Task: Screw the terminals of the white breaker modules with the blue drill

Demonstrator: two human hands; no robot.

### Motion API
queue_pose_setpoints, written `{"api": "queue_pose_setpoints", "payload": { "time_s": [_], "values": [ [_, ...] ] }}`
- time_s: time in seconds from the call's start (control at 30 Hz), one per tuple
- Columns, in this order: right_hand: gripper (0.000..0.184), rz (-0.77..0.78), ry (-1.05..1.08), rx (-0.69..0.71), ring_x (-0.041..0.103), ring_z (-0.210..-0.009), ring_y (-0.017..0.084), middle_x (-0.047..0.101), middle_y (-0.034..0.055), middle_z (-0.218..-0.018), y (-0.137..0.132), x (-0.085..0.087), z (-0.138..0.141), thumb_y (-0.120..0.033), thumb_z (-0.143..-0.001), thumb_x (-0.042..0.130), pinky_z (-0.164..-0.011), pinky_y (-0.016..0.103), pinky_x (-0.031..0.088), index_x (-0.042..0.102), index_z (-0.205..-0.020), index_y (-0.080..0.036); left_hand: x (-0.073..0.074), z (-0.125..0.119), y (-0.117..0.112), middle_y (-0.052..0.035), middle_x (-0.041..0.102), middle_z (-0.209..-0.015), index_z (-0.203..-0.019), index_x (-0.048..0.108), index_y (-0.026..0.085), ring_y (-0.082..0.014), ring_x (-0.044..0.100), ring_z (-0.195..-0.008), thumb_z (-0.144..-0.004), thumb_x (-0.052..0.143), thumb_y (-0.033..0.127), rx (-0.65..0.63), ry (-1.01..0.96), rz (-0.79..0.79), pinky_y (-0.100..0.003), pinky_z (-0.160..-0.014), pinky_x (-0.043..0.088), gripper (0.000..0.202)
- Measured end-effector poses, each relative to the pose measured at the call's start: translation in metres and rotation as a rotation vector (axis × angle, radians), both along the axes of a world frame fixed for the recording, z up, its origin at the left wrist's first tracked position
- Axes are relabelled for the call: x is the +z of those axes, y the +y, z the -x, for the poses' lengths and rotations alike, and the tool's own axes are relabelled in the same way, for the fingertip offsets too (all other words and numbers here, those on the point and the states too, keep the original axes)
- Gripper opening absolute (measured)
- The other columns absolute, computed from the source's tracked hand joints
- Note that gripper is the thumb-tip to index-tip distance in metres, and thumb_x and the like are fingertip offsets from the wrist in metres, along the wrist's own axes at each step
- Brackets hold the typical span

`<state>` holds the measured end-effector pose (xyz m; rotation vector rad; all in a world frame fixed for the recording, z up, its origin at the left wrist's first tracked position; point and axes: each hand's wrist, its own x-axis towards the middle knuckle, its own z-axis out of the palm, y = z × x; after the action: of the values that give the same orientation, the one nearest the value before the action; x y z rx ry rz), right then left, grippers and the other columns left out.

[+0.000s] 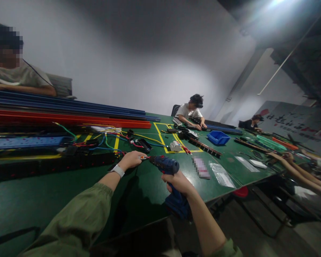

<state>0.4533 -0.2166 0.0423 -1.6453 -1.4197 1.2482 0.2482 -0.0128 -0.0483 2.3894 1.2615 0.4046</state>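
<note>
The green table (80, 194) spreads under and around both hands, yellow tape (159, 138) marking it beyond them. Blue rails (69, 102) lie stacked on its far side, ahead and to the left of the left hand (131, 160), with a red rail (69, 119) on their near side. A person (24, 76) sits behind these rails; another person (189, 112) leans over the table ahead and to the right of the right hand (179, 184). A black strip (50, 166) runs leftward from just beside the left hand.

The drill (163, 165) is in the right hand, which is wrapped round its grip; its front end points left, at the left hand's fingertips. The copper strip (204, 147) lies beyond the right hand and to its right, and the blue bin (218, 137) stands past it. A clear bag (221, 175) lies flat to the right of the right hand, and a phone (201, 167) lies between them. Wires (106, 140) tangle beyond the left hand. The breaker (175, 145) stands beyond the drill.

Smallest, a little part (142, 157) is pinched in the left hand's fingers, directly before the drill's front end; whether the two touch cannot be told.
</note>
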Motion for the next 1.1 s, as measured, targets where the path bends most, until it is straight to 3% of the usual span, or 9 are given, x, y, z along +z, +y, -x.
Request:
{"api": "queue_pose_setpoints", "payload": {
  "time_s": [0.27, 1.1],
  "values": [
    [0.008, -0.018, 0.012, 0.000, 0.047, -0.039, 0.011, 0.051, -0.0063, -0.044, 0.001, -0.002, 0.000, -0.023, -0.077, 0.060, -0.043, 0.021, 0.036, 0.054, -0.078, -0.018, -0.003, 0.000, 0.001, 0.0031, 0.074, -0.118, -0.118, 0.072, 0.041, -0.0218, 0.066, -0.109, -0.077, 0.057, 0.026, 0.001, -0.005, -0.002, -0.026, -0.091, 0.047, 0.046],
    [0.008, -0.018, 0.007, -0.017, 0.047, -0.039, 0.010, 0.050, -0.0063, -0.044, 0.001, -0.004, -0.002, -0.024, -0.077, 0.060, -0.042, 0.021, 0.036, 0.054, -0.077, -0.018, 0.010, 0.002, -0.009, 0.0032, 0.073, -0.119, -0.117, 0.073, 0.039, -0.0213, 0.065, -0.114, -0.080, 0.058, 0.030, 0.000, -0.020, 0.006, -0.026, -0.097, 0.046, 0.041]
  ]
}}
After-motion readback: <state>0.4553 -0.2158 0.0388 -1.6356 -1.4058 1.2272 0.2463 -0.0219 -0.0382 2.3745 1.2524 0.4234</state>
